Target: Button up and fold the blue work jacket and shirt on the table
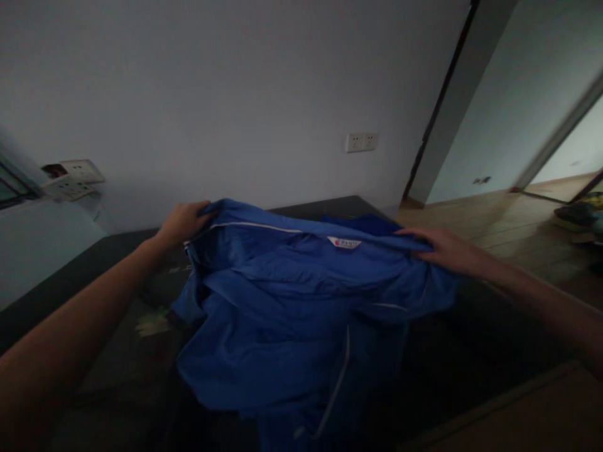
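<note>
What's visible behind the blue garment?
Behind the blue garment: some deeper-blue cloth, a dark surface, then the wall with a double socket. Whatever it covers can't be seen.

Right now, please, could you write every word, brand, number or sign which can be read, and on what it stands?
White label inside the blue garment: red mark and dark letters, too blurred to read.
Pale marks on the dark surface: too blurred to tell if they are letters.
So no text can be quoted.
</note>
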The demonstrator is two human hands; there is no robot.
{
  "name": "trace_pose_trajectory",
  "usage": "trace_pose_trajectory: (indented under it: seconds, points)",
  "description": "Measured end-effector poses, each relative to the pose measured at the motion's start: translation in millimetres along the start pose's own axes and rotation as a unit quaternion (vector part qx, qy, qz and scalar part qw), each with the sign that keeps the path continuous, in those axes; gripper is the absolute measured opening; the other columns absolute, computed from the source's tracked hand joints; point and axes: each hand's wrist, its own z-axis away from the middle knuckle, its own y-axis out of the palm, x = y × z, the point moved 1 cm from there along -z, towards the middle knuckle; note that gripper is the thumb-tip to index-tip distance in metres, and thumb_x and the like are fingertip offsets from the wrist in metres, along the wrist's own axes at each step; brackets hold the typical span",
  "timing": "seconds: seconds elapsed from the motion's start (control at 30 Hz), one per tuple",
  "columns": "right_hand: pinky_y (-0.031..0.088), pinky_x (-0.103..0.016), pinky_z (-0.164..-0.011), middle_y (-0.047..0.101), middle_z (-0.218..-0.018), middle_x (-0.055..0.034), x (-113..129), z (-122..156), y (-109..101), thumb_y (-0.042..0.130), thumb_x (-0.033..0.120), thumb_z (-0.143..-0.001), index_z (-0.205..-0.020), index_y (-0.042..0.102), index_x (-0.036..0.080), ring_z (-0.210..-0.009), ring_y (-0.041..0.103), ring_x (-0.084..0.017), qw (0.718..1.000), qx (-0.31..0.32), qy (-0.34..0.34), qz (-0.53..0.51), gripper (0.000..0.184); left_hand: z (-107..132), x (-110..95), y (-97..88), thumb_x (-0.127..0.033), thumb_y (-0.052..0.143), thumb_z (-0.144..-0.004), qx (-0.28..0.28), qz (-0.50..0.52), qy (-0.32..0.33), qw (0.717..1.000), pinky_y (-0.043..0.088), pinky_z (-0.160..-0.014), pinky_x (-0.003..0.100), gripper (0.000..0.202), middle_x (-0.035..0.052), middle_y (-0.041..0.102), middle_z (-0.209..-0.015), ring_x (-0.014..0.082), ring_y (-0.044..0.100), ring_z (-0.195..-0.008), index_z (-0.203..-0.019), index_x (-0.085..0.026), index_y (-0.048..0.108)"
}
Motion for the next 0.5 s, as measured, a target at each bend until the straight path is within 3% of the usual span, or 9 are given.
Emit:
trace_pose_trajectory:
  seconds: [0.1, 0.17, 0.23, 0.3, 0.37, 0.43, 0.5]
  points:
    - [0.045, -0.029, -0.077, 0.072, -0.09, -0.0074, 13.1, -16.6, -33.4, 0.061, 0.014, -0.075, -0.099, 0.072, 0.012, -0.082, 0.063, -0.018, 0.981, -0.168, 0.0, 0.096, 0.026, 2.0, 17.5, -66.5, -0.051, 0.032, -0.095, -0.108, -0.071, 0.007, 0.992, 0.031, -0.078, 0.016, 0.056, -0.0029, 0.066, -0.094, 0.0079, 0.053, -0.084, -0.116, -0.006, 0.058]
    - [0.042, -0.026, -0.072, 0.071, -0.084, -0.0071, 27.5, -25.9, -51.0, 0.06, 0.015, -0.079, -0.1, 0.07, 0.007, -0.076, 0.061, -0.015, 0.963, -0.236, 0.002, 0.131, 0.025, 10.0, 21.7, -104.6, -0.059, 0.02, -0.092, -0.163, -0.095, -0.004, 0.982, 0.029, -0.08, 0.017, 0.072, -0.0022, 0.063, -0.099, 0.0077, 0.052, -0.088, -0.117, -0.001, 0.056]
    - [0.04, -0.024, -0.067, 0.069, -0.075, -0.0038, 41.4, -36.0, -61.9, 0.06, 0.019, -0.08, -0.098, 0.071, 0.005, -0.068, 0.059, -0.01, 0.969, -0.196, 0.0, 0.149, 0.025, 19.4, 21.9, -135.9, -0.062, 0.008, -0.087, -0.193, -0.119, -0.028, 0.974, 0.027, -0.081, 0.019, 0.085, -0.0024, 0.061, -0.101, 0.0082, 0.053, -0.092, -0.115, 0.002, 0.056]
    - [0.038, -0.022, -0.064, 0.067, -0.064, 0.0006, 54.2, -46.2, -69.1, 0.062, 0.022, -0.078, -0.091, 0.072, 0.005, -0.061, 0.056, -0.007, 0.981, -0.109, 0.007, 0.164, 0.024, 27.7, 22.4, -162.4, -0.061, -0.001, -0.082, -0.209, -0.138, -0.043, 0.967, 0.027, -0.081, 0.021, 0.091, -0.0031, 0.061, -0.101, 0.0098, 0.054, -0.094, -0.115, 0.002, 0.056]
    - [0.037, -0.022, -0.064, 0.067, -0.062, 0.0029, 69.5, -55.2, -78.7, 0.063, 0.026, -0.074, -0.086, 0.071, 0.006, -0.062, 0.057, -0.005, 0.982, -0.066, 0.021, 0.177, 0.025, 33.6, 27.8, -187.4, -0.061, -0.001, -0.08, -0.222, -0.155, -0.034, 0.962, 0.029, -0.08, 0.023, 0.092, -0.0035, 0.061, -0.101, 0.0124, 0.055, -0.096, -0.117, 0.001, 0.056]
    - [0.038, -0.023, -0.065, 0.07, -0.07, 0.0014, 90.2, -62.6, -95.7, 0.061, 0.032, -0.071, -0.085, 0.07, 0.006, -0.072, 0.06, -0.006, 0.979, -0.092, 0.04, 0.177, 0.031, 37.1, 42.2, -213.6, -0.064, 0.005, -0.08, -0.234, -0.18, -0.032, 0.955, 0.032, -0.079, 0.026, 0.09, -0.0036, 0.062, -0.099, 0.0163, 0.057, -0.094, -0.116, 0.0, 0.057]
    - [0.038, -0.027, -0.068, 0.072, -0.082, -0.0012, 113.1, -68.4, -122.0, 0.056, 0.038, -0.07, -0.082, 0.069, 0.005, -0.089, 0.061, -0.012, 0.977, -0.152, 0.04, 0.145, 0.037, 38.3, 65.4, -239.3, -0.059, -0.001, -0.083, -0.204, -0.248, -0.045, 0.946, 0.036, -0.077, 0.029, 0.091, -0.0028, 0.061, -0.095, 0.0221, 0.058, -0.093, -0.114, 0.005, 0.057]
